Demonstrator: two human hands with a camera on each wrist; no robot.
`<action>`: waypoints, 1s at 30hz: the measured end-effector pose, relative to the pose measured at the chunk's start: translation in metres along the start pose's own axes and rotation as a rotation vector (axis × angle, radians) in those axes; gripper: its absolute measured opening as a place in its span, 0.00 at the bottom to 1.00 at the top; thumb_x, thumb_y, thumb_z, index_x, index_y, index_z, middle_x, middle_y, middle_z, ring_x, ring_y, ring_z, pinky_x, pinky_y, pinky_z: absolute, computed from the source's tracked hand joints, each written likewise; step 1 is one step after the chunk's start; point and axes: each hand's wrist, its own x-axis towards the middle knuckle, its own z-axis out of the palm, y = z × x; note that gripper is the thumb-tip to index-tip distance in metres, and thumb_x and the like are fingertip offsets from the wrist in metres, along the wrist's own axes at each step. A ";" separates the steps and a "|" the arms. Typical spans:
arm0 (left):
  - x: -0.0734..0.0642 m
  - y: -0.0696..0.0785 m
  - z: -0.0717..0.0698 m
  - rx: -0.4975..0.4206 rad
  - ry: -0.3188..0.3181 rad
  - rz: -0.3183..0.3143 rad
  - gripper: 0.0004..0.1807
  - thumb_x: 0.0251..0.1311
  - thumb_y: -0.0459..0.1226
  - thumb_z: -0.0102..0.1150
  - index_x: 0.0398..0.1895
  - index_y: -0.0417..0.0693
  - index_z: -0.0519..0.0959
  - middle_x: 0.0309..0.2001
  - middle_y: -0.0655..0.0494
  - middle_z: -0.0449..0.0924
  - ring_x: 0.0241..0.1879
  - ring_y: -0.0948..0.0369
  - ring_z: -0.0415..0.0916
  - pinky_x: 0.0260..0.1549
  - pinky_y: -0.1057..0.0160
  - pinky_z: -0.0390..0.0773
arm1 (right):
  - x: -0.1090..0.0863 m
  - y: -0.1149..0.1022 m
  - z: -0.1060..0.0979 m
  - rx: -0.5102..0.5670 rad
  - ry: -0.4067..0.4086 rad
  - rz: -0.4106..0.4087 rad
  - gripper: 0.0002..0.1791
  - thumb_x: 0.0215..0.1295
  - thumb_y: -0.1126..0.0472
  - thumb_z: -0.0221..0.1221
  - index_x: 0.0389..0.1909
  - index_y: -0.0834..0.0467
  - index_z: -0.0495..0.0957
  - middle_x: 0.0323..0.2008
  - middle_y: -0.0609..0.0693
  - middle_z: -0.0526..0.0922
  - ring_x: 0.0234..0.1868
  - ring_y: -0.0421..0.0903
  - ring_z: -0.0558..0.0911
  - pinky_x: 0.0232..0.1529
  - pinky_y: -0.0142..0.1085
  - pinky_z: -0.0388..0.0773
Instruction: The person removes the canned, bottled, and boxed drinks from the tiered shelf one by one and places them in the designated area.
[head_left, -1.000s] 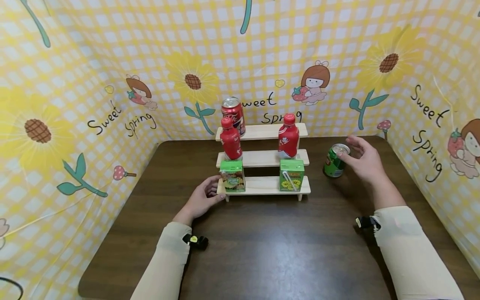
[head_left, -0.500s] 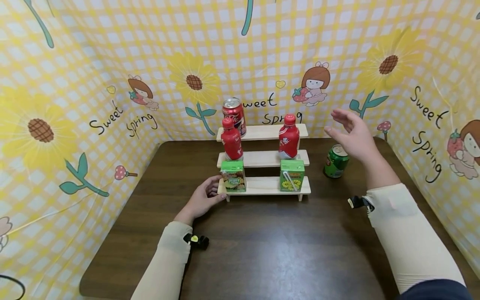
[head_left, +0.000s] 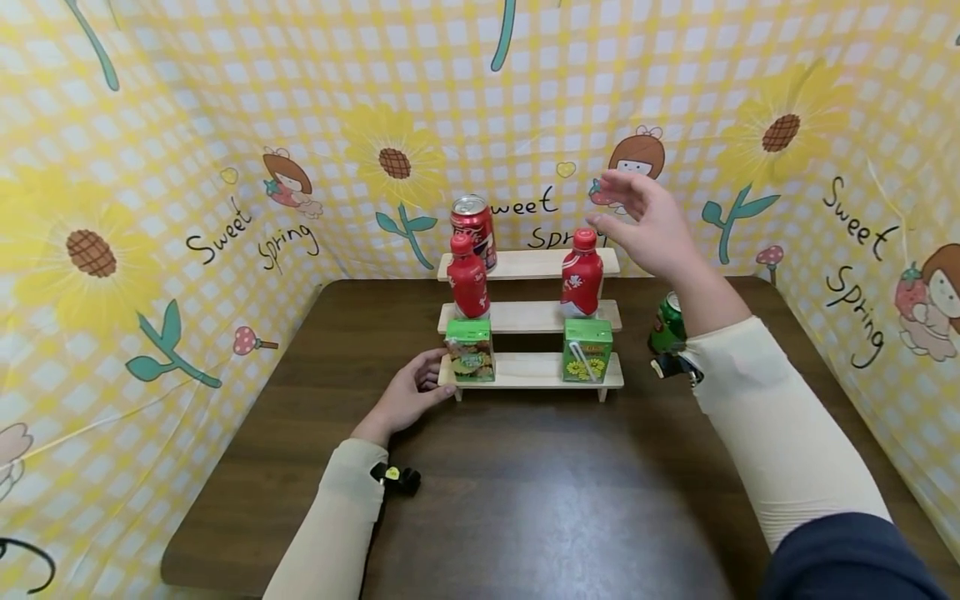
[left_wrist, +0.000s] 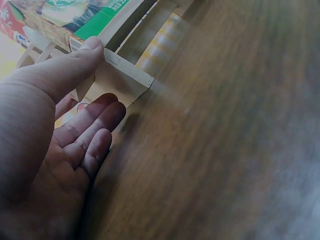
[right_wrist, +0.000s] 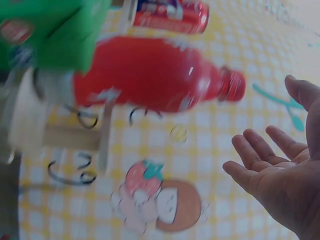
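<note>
At its left end, a three-tier wooden display shelf [head_left: 528,367] is held by my left hand [head_left: 411,392]. In the left wrist view the thumb [left_wrist: 80,60] lies at the lowest board's corner, the other fingers beside its end. My right hand [head_left: 656,229] is raised above and right of the right red bottle [head_left: 582,279], fingers spread and nothing in them. Another red bottle [head_left: 468,283] stands on the middle tier's left, before a red soda can [head_left: 472,225] on top. Two green drink cartons, left [head_left: 470,354] and right [head_left: 587,354], stand on the lowest tier.
A green soda can [head_left: 664,327] stands on the brown table [head_left: 525,500] right of the shelf, partly hidden by my right forearm. Yellow checked cloth [head_left: 510,125] encloses the back and sides. The top tier's right part [head_left: 536,264] bears nothing.
My right hand has left the green soda can, rising and moving left to above the right bottle. The can stays standing on the table. My left hand keeps its place at the shelf.
</note>
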 end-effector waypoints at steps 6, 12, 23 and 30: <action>-0.002 -0.002 -0.001 0.005 -0.002 -0.004 0.38 0.65 0.43 0.74 0.75 0.50 0.68 0.56 0.45 0.81 0.52 0.50 0.80 0.53 0.55 0.78 | 0.017 -0.022 0.025 -0.026 -0.054 -0.025 0.37 0.70 0.56 0.70 0.76 0.58 0.67 0.72 0.52 0.74 0.73 0.47 0.71 0.74 0.39 0.61; -0.001 -0.002 -0.001 0.012 0.001 0.001 0.37 0.65 0.44 0.74 0.75 0.52 0.69 0.56 0.48 0.82 0.51 0.53 0.80 0.51 0.58 0.79 | 0.032 -0.037 0.052 -0.044 -0.115 0.027 0.39 0.69 0.52 0.70 0.78 0.54 0.66 0.73 0.49 0.73 0.75 0.41 0.69 0.75 0.34 0.58; 0.001 -0.001 -0.001 0.005 -0.009 0.012 0.36 0.65 0.40 0.74 0.74 0.52 0.69 0.56 0.47 0.81 0.51 0.52 0.80 0.51 0.59 0.78 | 0.056 -0.038 0.101 -0.114 -0.216 0.075 0.37 0.72 0.51 0.67 0.78 0.53 0.65 0.74 0.51 0.71 0.74 0.45 0.70 0.71 0.45 0.68; 0.001 0.001 0.000 -0.008 -0.007 0.000 0.38 0.66 0.36 0.73 0.76 0.47 0.67 0.58 0.42 0.79 0.52 0.48 0.78 0.52 0.55 0.78 | 0.071 -0.033 0.121 -0.031 -0.204 0.186 0.38 0.72 0.55 0.67 0.79 0.56 0.64 0.74 0.53 0.70 0.74 0.46 0.70 0.69 0.41 0.70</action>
